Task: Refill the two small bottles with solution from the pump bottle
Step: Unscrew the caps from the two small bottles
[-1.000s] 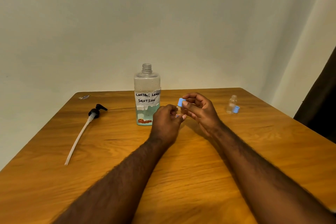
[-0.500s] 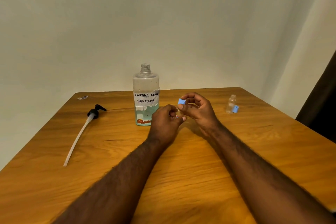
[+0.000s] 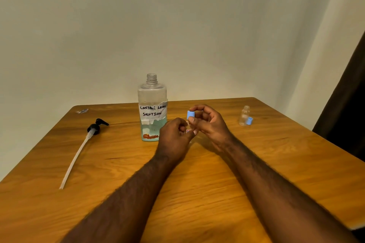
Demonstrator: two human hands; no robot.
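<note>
Wooden tabletop [image 3: 197,183], pale wall [image 3: 177,35] behind. Tiny clear bottle [image 3: 188,131] sits in left hand [image 3: 173,136], fingers [image 3: 178,124] curled round it, mostly hidden. Right hand [image 3: 209,124] pinches small blue cap [image 3: 190,114] just above bottle. Looks like cap-off step; filling likely not begun. Next: set cap down, lift big clear pump bottle [image 3: 152,92], pour slowly into tiny neck. White label [image 3: 152,111], hand-written: "CONTAC… LENS SOLUTION". Second tiny bottle [image 3: 244,115] stands open at right, second blue cap [image 3: 250,120] just beside it. Black pump head with long tube [image 3: 94,128] lies left.

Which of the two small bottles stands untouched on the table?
The far-right bottle, uncapped, its blue cap beside it; the other bottle is gripped in the left hand.
</note>
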